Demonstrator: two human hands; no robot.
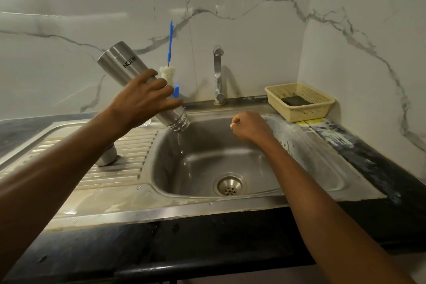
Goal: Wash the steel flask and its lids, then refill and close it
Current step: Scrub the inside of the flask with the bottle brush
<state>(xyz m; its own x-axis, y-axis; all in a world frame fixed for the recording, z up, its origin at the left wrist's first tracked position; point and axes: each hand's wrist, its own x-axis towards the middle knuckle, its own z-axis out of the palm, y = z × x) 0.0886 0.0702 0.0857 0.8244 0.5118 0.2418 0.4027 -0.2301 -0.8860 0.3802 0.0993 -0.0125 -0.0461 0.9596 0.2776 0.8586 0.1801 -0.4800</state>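
Across the black counter (230, 237), set wide into it: steel sink (207, 157) with ribbed drainboard (129, 145) on the left, tap (217, 71) at the back with no water leaving the spout. Over the basin's left edge, tilted mouth-down: steel flask (119, 62), no lid on it, gripped round its middle by left hand (143, 99), fingers wrapped over the body. Hovering above the basin's right side, touching nothing: right hand (250, 125), curled into a loose fist, nothing seen in it. Lying on the drainboard, half hidden behind the left forearm: steel lid (107, 157), cup-shaped. Propped against the wall behind the flask: blue-handled bottle brush (170, 41). Falling from the flask's mouth toward the basin floor: thin stream of water (178, 140).

Judged as the emptying or rinse-out stage, with lids and refill yet to come. Next, probably: wait out the last drips, then turn upright under the tap, or reach for the brush with the free hand. Firm hold needed on wet, smooth steel.

Printed in black on the flask's side, upside down: short brand word ending in "ON", likely Milton, first letters too blurred to confirm.
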